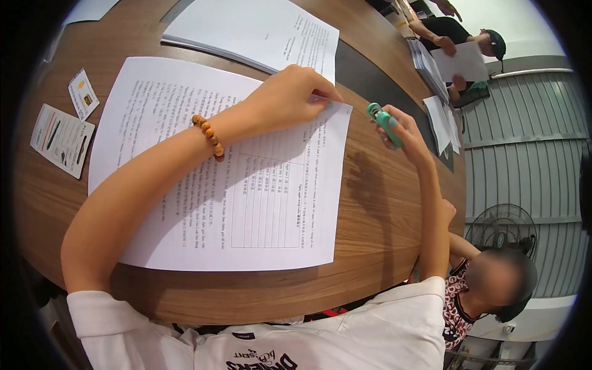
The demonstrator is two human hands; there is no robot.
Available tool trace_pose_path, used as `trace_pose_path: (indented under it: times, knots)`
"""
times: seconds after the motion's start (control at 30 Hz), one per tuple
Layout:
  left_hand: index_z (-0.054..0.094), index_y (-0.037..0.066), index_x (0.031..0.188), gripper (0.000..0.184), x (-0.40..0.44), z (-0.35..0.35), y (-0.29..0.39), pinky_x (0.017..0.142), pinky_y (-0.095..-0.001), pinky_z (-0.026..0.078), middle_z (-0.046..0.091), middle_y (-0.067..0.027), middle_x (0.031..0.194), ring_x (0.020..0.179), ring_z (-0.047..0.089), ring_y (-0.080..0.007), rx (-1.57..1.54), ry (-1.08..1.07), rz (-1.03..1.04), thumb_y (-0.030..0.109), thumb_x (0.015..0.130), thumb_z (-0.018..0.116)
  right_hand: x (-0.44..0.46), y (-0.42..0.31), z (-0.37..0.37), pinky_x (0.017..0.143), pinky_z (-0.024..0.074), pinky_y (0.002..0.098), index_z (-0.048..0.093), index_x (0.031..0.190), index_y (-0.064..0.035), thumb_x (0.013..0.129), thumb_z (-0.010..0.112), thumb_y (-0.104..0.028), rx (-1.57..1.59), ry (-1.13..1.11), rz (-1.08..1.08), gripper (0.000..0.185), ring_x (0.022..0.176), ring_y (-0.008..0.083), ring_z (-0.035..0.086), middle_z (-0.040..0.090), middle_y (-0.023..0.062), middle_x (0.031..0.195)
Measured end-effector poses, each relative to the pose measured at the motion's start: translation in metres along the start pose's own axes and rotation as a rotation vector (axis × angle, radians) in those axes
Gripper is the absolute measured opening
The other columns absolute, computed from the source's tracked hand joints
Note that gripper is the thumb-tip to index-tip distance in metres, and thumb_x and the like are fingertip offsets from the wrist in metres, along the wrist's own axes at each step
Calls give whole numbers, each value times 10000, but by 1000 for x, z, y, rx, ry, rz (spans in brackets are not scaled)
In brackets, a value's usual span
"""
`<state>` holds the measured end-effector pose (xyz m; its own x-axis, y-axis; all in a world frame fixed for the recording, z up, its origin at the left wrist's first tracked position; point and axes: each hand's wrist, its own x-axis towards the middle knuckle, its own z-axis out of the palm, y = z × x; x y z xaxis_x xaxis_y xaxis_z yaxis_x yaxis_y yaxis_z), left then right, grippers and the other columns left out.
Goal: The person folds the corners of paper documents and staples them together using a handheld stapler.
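My left hand (296,95), wearing a wooden bead bracelet (208,137), reaches across a printed sheet (283,209) with a table on it. Its thumb and fingers are pinched together on the sheet's upper right corner. To the right, just beyond the sheet's edge, my right hand (404,135) is closed around a small mint-green stapler (386,124). The stapler is held above the table, apart from the paper, its metal end pointing up and left.
Behind the sheet lies a thick paper stack (240,31). Two product cards (61,140) rest on the wooden table (376,216) at left. A person (493,283) sits at lower right near a fan (502,228); another person (450,46) holds papers at upper right.
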<state>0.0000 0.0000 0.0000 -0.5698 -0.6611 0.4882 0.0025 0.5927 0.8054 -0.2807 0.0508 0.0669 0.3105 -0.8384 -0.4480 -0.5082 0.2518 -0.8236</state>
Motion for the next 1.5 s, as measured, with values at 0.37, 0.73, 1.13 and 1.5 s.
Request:
trace_pose_path:
  times: [0.37, 0.73, 1.13, 1.5]
  knots:
    - [666, 3, 855, 177, 1, -3, 9, 770, -284, 498, 669, -128, 792, 771, 648, -215, -60, -19, -45, 22, 741, 533, -31, 24, 56, 690, 516, 333, 581, 1039, -78, 617, 795, -132, -902, 789, -489, 476, 814, 217, 597, 582, 79, 949]
    - [663, 41, 977, 256, 1, -6, 20, 770, -279, 446, 672, -71, 890, 837, 596, -146, -28, -78, -110, 61, 746, 555, -17, 9, 87, 653, 466, 270, 652, 948, -31, 765, 697, -236, -119, 753, -347, 279, 751, 138, 573, 630, 68, 863]
    - [594, 28, 773, 162, 1, -14, 23, 811, -325, 436, 614, -60, 868, 889, 542, -180, 80, -189, -84, 99, 645, 664, 1, -20, 100, 535, 391, 193, 669, 904, -22, 820, 642, -154, -15, 370, -492, 159, 592, 40, 482, 619, -6, 729]
    - [532, 63, 646, 167, 2, -15, 27, 857, -341, 400, 569, -25, 985, 987, 453, -203, 84, -223, -99, 42, 549, 667, 9, 8, 123, 524, 437, 277, 652, 1022, -60, 731, 711, -192, -352, 869, -585, 325, 581, 165, 524, 494, 66, 759]
